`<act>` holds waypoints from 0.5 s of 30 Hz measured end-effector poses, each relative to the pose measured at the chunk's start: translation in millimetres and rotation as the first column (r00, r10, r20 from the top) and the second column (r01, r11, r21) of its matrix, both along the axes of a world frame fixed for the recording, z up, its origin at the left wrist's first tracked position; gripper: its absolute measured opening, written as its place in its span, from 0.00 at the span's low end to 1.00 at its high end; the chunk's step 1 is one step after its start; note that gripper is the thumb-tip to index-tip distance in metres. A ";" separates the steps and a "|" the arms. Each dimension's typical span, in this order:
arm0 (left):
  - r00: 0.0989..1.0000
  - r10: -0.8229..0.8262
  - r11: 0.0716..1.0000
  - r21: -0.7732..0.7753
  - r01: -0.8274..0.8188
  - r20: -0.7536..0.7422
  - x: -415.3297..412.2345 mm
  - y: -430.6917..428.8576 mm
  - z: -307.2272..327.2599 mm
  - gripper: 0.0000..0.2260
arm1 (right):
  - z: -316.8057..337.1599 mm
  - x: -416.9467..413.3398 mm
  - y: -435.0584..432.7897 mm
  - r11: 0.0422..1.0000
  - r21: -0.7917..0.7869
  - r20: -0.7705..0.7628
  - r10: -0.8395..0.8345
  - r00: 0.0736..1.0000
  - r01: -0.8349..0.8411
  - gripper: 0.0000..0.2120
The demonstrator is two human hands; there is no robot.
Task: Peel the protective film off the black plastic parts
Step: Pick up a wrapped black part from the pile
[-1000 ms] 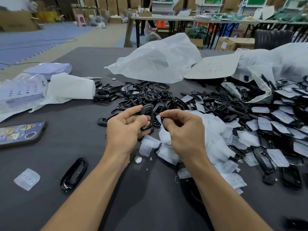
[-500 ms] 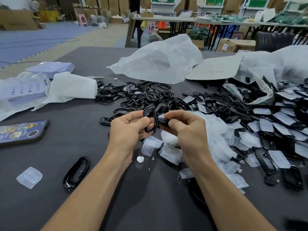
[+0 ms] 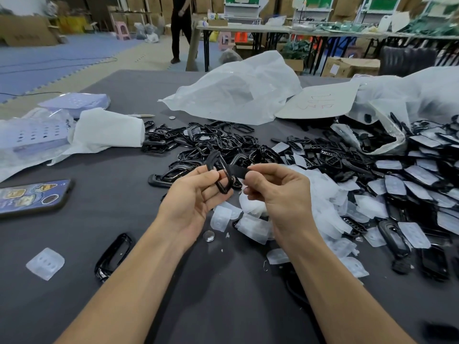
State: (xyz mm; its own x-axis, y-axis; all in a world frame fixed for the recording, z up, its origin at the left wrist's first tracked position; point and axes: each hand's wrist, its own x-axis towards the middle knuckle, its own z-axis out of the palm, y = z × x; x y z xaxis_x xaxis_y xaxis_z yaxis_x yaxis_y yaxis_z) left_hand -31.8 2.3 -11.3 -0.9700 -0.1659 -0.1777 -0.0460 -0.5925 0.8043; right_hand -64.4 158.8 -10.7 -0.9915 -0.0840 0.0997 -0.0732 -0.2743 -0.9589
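Over the table [image 3: 111, 209], film [image 3: 238, 170] pinched by the right hand [image 3: 280, 194] may be torn if jerked off the black frame [image 3: 222, 188] gripped by the left hand [image 3: 191, 197].

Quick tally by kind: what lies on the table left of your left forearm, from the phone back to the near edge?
Phone in blue stickered case: 1
Translucent white rounded-square plastic piece: 1
Glossy black oval plastic frame: 1
Total: 3
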 end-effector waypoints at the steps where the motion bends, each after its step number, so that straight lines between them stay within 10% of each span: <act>1: 0.999 -0.033 0.999 0.008 0.033 -0.002 1.2 0.4 0.9 0.09 | -0.3 0.0 0.1 0.999 0.035 -0.014 -0.005 1.000 0.005 0.09; 8: 0.997 0.044 0.981 -0.185 -0.054 -0.056 -0.8 1.7 -3.2 0.08 | -5.3 3.4 -4.5 0.858 0.503 -0.206 -0.001 0.978 0.107 0.09; 15: 0.996 0.018 0.961 -0.273 -0.040 -0.085 1.2 2.5 -4.6 0.14 | -2.9 -1.9 1.6 0.911 0.396 -0.062 0.151 0.987 -0.114 0.09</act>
State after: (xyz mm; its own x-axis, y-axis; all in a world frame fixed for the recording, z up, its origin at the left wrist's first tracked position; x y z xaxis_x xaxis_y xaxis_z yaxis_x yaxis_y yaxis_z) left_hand -30.6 4.8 -15.9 -0.9733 -0.2255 -0.0429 0.0396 -0.3487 0.9364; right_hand -66.4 160.4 -13.5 -0.9570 -0.2642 0.1197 -0.1524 0.1071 -0.9825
